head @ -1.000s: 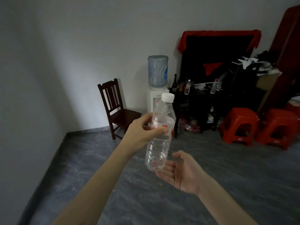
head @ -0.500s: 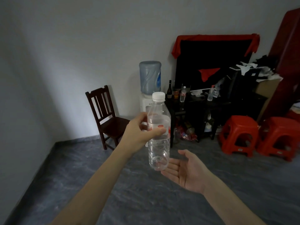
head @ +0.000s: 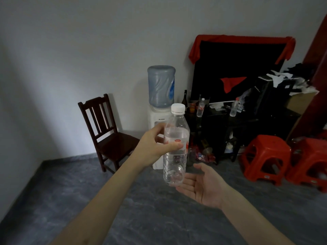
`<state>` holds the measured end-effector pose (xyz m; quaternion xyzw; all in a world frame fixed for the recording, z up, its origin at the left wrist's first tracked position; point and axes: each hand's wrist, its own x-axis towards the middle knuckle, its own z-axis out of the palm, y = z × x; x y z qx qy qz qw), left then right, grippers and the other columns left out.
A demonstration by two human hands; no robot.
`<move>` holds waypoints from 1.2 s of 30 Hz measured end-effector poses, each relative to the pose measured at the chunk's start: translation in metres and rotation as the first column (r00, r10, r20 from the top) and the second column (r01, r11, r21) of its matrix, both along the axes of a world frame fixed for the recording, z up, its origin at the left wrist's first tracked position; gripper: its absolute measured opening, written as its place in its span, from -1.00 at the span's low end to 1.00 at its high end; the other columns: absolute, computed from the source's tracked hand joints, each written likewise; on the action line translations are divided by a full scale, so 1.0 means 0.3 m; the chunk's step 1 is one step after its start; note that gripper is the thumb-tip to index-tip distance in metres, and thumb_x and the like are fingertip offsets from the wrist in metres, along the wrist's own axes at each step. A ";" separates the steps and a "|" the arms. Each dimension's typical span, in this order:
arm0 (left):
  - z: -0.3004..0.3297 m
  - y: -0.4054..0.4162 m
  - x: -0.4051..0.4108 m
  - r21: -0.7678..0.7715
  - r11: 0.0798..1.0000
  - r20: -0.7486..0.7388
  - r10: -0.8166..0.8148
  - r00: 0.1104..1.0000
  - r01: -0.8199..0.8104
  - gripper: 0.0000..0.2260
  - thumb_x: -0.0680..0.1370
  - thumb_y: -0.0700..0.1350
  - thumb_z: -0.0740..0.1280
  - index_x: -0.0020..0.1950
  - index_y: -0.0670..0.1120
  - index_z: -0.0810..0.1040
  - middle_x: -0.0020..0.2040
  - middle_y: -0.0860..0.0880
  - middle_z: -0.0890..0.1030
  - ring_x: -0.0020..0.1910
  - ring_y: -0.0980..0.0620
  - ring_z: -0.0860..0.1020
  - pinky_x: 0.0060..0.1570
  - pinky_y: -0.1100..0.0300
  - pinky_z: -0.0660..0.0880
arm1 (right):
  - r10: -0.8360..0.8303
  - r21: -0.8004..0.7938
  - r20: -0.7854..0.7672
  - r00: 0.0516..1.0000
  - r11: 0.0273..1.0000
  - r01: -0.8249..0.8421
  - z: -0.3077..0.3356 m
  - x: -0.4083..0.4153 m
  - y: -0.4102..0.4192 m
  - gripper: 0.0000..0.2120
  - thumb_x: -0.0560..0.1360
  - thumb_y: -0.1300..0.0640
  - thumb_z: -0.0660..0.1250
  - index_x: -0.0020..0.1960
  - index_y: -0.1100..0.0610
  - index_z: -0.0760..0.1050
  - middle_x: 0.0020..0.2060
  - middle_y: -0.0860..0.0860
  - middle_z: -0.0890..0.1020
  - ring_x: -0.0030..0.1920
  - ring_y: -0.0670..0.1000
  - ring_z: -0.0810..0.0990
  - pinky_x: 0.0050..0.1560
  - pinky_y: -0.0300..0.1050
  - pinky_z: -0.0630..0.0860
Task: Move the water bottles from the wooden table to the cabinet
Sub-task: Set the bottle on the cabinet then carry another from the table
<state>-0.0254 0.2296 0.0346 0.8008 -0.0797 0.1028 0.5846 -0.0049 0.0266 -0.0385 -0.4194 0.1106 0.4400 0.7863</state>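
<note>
My left hand (head: 154, 147) grips a clear water bottle (head: 175, 161) with a white cap around its middle, holding it upright in front of me. My right hand (head: 203, 184) is palm up with fingers spread, just below and to the right of the bottle's base, holding nothing. Ahead stands a dark cabinet (head: 221, 128) against the wall. Two more clear bottles (head: 200, 107) (head: 233, 106) stand on its top, near a dark glass bottle (head: 185, 98).
A white water dispenser (head: 159, 119) with a blue jug stands left of the cabinet. A dark wooden chair (head: 106, 131) sits further left by the wall. Two red plastic stools (head: 265, 156) (head: 309, 165) stand on the grey floor at the right, below piled clutter.
The view has come closer to the cabinet and shifted so the furniture sits lower in the frame. Both hands keep the same pose, the bottle still in my left hand.
</note>
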 end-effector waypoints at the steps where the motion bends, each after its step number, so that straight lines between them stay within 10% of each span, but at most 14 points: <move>1: 0.007 0.017 0.064 -0.006 1.000 -0.002 -0.003 1.000 0.003 -0.44 0.27 0.21 0.54 0.24 0.16 0.56 0.13 0.10 0.69 0.07 0.06 0.68 0.12 0.04 0.65 | -0.006 -0.004 -0.002 1.000 1.000 0.006 0.009 0.063 0.017 -0.42 0.58 -0.07 0.15 0.23 0.45 0.49 0.14 0.37 0.61 -0.02 0.26 0.70 -0.05 0.06 0.68; 20: -0.062 0.051 1.094 0.101 0.990 0.011 -0.103 0.995 0.101 -0.46 0.38 0.33 0.44 0.30 0.18 0.53 0.15 0.20 0.68 0.14 0.11 0.64 0.19 0.08 0.60 | -0.076 0.012 -0.041 0.996 0.997 0.077 -0.080 1.029 0.033 -0.42 0.60 -0.07 0.14 0.22 0.45 0.53 0.15 0.36 0.61 0.02 0.27 0.69 -0.03 0.07 0.67; 36: -0.104 -0.082 2.035 0.073 0.991 -0.061 -0.104 0.993 0.108 -0.59 0.36 0.05 0.47 0.21 0.15 0.59 0.05 0.16 0.72 0.09 0.14 0.67 0.08 0.28 0.57 | -0.035 -0.008 -0.087 0.996 0.999 0.034 -0.116 2.000 -0.087 -0.45 0.61 -0.04 0.11 0.19 0.44 0.55 0.15 0.36 0.61 0.01 0.27 0.69 0.05 0.09 0.62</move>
